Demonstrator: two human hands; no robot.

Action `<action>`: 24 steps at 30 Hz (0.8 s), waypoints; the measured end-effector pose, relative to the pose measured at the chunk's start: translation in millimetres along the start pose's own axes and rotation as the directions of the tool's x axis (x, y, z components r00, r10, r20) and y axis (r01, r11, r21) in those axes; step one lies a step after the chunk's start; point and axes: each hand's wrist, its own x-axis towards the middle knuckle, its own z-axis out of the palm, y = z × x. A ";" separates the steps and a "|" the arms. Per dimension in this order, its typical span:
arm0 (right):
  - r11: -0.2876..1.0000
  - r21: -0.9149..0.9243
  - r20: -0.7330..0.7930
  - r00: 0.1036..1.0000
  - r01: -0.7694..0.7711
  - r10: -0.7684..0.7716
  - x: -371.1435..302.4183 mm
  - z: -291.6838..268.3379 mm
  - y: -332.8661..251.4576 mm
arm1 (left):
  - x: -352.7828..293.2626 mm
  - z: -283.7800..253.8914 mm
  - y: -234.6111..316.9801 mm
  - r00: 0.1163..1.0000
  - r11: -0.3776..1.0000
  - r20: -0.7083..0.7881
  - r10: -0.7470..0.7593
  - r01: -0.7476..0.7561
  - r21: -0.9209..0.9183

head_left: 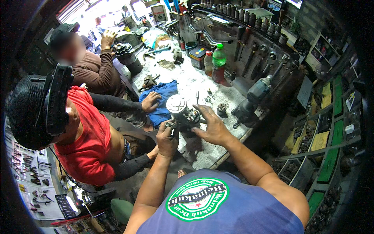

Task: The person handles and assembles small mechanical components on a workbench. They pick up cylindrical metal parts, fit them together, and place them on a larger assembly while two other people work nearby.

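Observation:
My left hand (168, 141) is closed around a metal tool with a shiny, socket-like end (170, 124); the fist hides the rest of it. Just beyond it a starter motor (177, 104) stands upright on the workbench, its round silver cap facing up. On the motor's right side my right hand (213, 126) curves about a dark fitting, thumb and fingers on either side of it. A blue cloth (165, 93) lies to the motor's left, with a co-worker's hand (151, 102) resting on it.
A co-worker in red (87, 144) stands close on my left; another person in brown (99, 74) is farther back. On the bench (208, 150) stand an impact wrench (259, 91), a green bottle (219, 58) and small metal parts (222, 109). Parts shelves (327, 156) line the right.

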 end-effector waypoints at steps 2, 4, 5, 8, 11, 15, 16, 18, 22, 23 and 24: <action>0.999 -0.044 -0.024 1.000 0.016 -0.017 5.3 -13.3 6.7 | -0.2 -0.5 -1.0 1.000 1.000 0.016 0.010 -0.010 0.008; 0.961 0.065 -0.198 0.940 -0.269 0.277 18.5 -27.4 17.3 | -1.4 0.4 -0.6 0.999 0.998 0.014 -0.041 0.041 -0.036; 0.935 0.131 -0.274 0.894 -0.330 0.354 22.7 -34.6 22.0 | -2.3 0.2 -0.3 1.000 0.999 0.010 -0.026 0.026 -0.027; 0.988 -0.118 -0.252 0.965 -0.102 0.070 30.4 -49.9 29.0 | -1.9 -0.9 -0.7 1.000 1.000 0.002 0.006 -0.006 -0.001; 0.974 -0.186 -0.194 0.976 -0.131 0.095 22.7 -51.0 31.9 | -2.0 -1.5 -0.8 0.999 0.999 0.027 -0.030 0.031 -0.026; 0.924 -0.124 -0.122 0.930 -0.361 0.347 8.0 -46.2 67.3 | -3.0 0.8 -1.2 0.999 0.999 0.006 -0.032 0.033 -0.036; 0.924 -0.200 -0.198 0.937 -0.325 0.287 7.3 -39.1 83.0 | -2.1 1.2 -2.1 1.000 1.000 -0.004 -0.010 0.010 -0.013; 0.884 -0.324 -0.312 0.920 -0.336 0.235 5.9 -25.6 118.8 | -1.7 1.8 -2.2 1.000 1.000 -0.002 0.010 -0.010 0.000; 0.836 -0.299 -0.291 0.878 -0.460 0.379 0.4 -13.1 166.8 | -0.3 0.3 -2.5 1.000 1.000 0.003 0.017 -0.017 0.013; 0.859 -0.301 -0.268 0.901 -0.415 0.341 -5.5 -11.6 170.7 | -0.4 -0.2 -2.3 1.000 1.000 0.013 0.016 -0.016 0.013; 0.855 -0.291 -0.244 0.897 -0.429 0.368 -13.1 -11.7 172.2 | -0.4 -0.4 -2.0 1.000 1.000 0.020 0.002 -0.002 -0.004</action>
